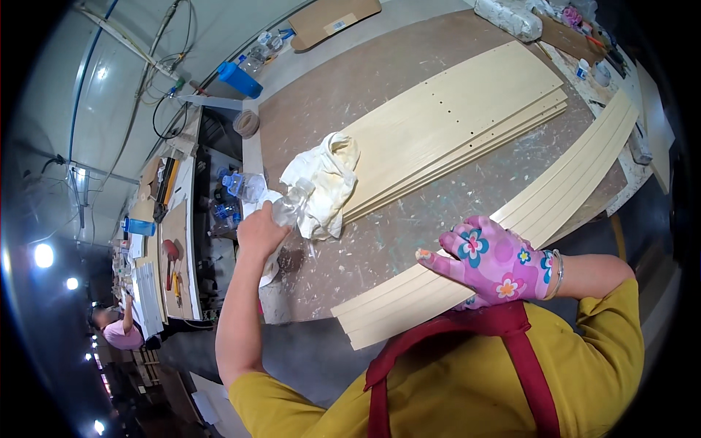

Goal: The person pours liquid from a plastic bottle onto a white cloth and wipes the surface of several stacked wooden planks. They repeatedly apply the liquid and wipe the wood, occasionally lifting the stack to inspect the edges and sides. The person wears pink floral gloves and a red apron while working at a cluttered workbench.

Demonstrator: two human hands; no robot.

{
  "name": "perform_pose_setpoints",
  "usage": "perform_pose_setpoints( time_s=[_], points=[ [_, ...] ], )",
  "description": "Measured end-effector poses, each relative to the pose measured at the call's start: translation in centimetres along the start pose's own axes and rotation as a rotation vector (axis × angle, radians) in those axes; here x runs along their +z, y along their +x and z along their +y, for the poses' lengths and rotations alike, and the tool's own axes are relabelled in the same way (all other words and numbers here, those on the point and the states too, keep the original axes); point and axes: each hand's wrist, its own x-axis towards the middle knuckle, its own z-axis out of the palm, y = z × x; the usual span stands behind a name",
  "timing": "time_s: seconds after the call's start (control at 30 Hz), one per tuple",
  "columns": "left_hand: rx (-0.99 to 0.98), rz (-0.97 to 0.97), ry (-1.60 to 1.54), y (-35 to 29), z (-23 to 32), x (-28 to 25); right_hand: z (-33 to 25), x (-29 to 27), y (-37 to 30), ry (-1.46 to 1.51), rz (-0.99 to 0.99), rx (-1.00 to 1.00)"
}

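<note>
My left hand [261, 232] is bare and closed around a clear plastic bottle [292, 204], which is tilted against a crumpled white rag [325, 179]. The rag lies over the near-left end of a stack of long pale boards [460, 102], the top one with small dark holes. In a pink flowered glove, my right hand [489, 263] grips a long, pale grooved board [562, 186] close to my body. A bare fingertip shows through the glove, and some fingers are hidden. This board slants from near my waist to the far right.
The brown worktable [394, 255] is speckled with paint. A blue bottle [239, 79], a tape roll [247, 124] and cardboard [332, 22] line its far edge. A blue-capped bottle [244, 186] stands left. Beyond is a side bench [175, 241] with a red-headed mallet [170, 252]; a person [123, 332] works farther off.
</note>
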Motion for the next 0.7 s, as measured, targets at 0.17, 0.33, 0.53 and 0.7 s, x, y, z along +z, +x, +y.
perform_pose_setpoints(
  time_s=[0.17, 0.33, 0.53, 0.7],
  points=[
    [0.105, 0.136, 0.279, 2.2, -1.3, -0.9, 0.1, 0.1, -0.2, 0.018, 0.0, -0.002],
    [0.125, 0.157, 0.367, 2.7, -1.2, -1.8, 0.2, 0.8, -0.4, -0.017, 0.053, -0.012],
    [0.19, 0.302, 0.413, 3.5, -1.3, -2.8, 0.2, 0.1, -0.3, 0.047, 0.015, -0.006],
    [0.285, 0.223, 0.436, 3.6, -0.1, -3.0, 0.1, 0.2, -0.4, 0.031, -0.028, -0.004]
  ],
)
